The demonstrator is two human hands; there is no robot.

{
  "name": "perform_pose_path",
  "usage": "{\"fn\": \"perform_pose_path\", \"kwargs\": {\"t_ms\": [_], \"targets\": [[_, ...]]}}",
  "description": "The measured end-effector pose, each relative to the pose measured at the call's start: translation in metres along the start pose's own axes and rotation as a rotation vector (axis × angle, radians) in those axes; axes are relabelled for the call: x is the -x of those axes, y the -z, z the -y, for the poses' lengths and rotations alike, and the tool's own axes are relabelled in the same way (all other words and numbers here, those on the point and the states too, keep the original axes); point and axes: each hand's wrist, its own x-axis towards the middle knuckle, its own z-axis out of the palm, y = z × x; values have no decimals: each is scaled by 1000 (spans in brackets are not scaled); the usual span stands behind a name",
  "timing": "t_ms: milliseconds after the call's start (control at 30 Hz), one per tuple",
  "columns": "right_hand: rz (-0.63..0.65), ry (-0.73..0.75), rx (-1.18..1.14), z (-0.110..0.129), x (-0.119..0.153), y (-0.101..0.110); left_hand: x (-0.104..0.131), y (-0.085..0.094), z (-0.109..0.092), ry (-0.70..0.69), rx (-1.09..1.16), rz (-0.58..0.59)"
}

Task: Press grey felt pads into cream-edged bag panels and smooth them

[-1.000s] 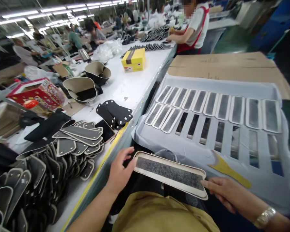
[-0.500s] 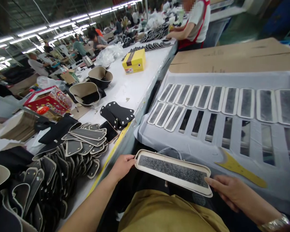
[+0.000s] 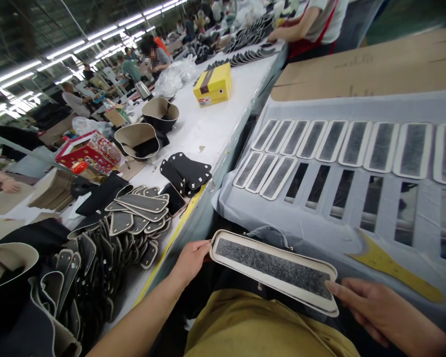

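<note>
Pale-rimmed case [image 3: 273, 280]: left hand [image 3: 191, 259] pinching one end, right hand [image 3: 375, 303] other, thumb on panel [image 3: 273, 266]; likely panel-fitting; next calls for even pressure

A yellow box [image 3: 213, 85] stands near crumpled clear plastic [image 3: 175, 75].

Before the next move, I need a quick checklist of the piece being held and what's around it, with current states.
1. Left hand on the long beige-rimmed piece with a dark grey strip: ok, fingers at its left end.
2. Right hand on the piece: ok, thumb at its right end.
3. Curved dark grey handle free of both hands: ok.
4. Underside of the piece undamaged: cannot tell, hidden.
5. Upper row of pale-edged grey rectangular panels fully in view: not ok, cut off at the picture's right edge.
</note>
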Motion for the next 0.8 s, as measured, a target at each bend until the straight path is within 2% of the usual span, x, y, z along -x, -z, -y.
{"fn": "perform_pose_path", "kwargs": {"t_ms": [100, 133, 267, 333, 533, 667, 733, 800], "targets": [[3, -10, 11, -1, -2, 0, -3, 6, 2, -22, -108, -10], [3, -9, 14, 0, -3, 0, -4, 8, 1, -56, -216, -17], [-5, -8, 20, 5, -1, -1, -8, 12, -9, -253, -913, -58], [-6, -22, 22, 8, 0, -1, -9, 11, -14, -278, -1079, -76], [-1, -21, -4, 9, 2, -2, -8, 2, -17, -248, -1172, -78], [-2, -37, 11, 10, 3, -1, -8, -5, -22, -190, -1154, -85], [-9, -39, 13, 12, 4, 0, -11, -2, -27, -163, -1088, -48], [-15, -28, 13, 15, 5, 0, -14, 6, -30, -126, -976, 38]]}}
